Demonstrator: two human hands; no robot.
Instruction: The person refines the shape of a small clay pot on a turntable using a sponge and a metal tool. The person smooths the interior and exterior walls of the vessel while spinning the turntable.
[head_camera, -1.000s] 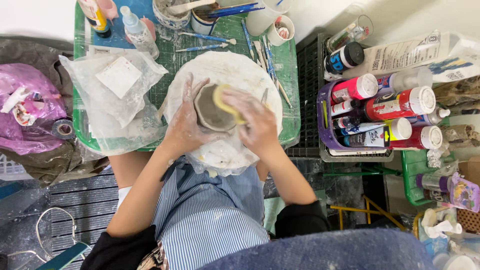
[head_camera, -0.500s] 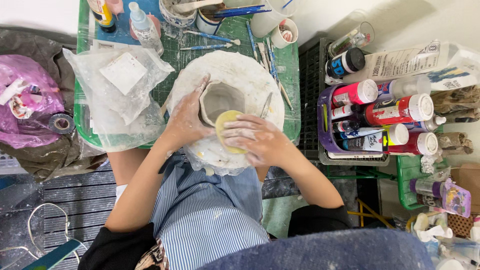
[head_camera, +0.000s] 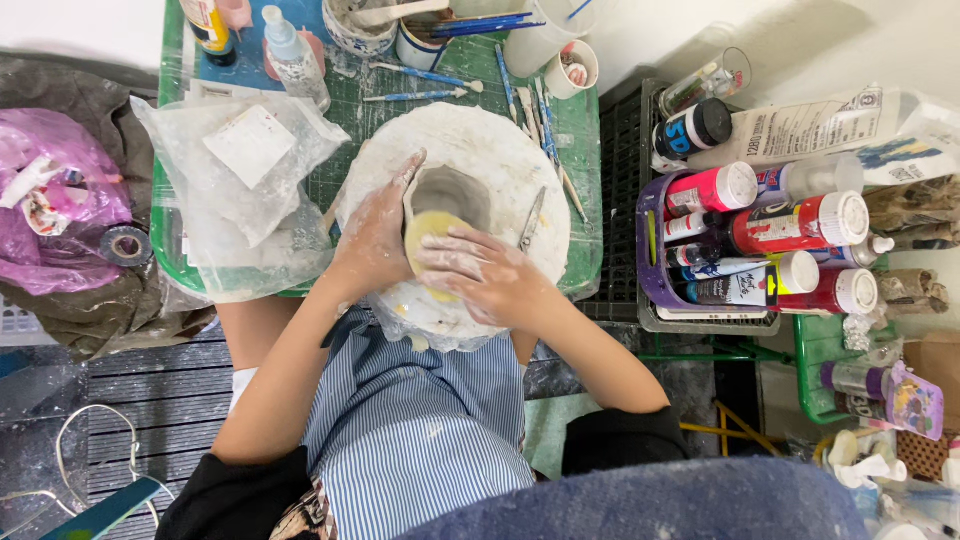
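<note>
A small grey clay pot (head_camera: 450, 192) stands on a round white turntable (head_camera: 520, 160) at the middle of the green table. My left hand (head_camera: 372, 235), smeared with clay, cups the pot's left wall. My right hand (head_camera: 480, 275) presses a yellow sponge (head_camera: 428, 230) against the pot's near side. A thin metal tool (head_camera: 532, 218) lies on the turntable to the right of the pot.
A clear plastic bag (head_camera: 235, 190) with a white slab lies on the left. Brushes (head_camera: 420, 82), cups (head_camera: 575, 68) and bottles (head_camera: 290, 50) stand at the table's back. A purple basket (head_camera: 652, 285) of paint bottles (head_camera: 790, 225) sits on the right. A pink bag (head_camera: 55, 210) lies far left.
My right hand with the sponge has come down from the pot's top rim to its near side. The pot's opening now shows. My left hand has stayed on the left wall.
</note>
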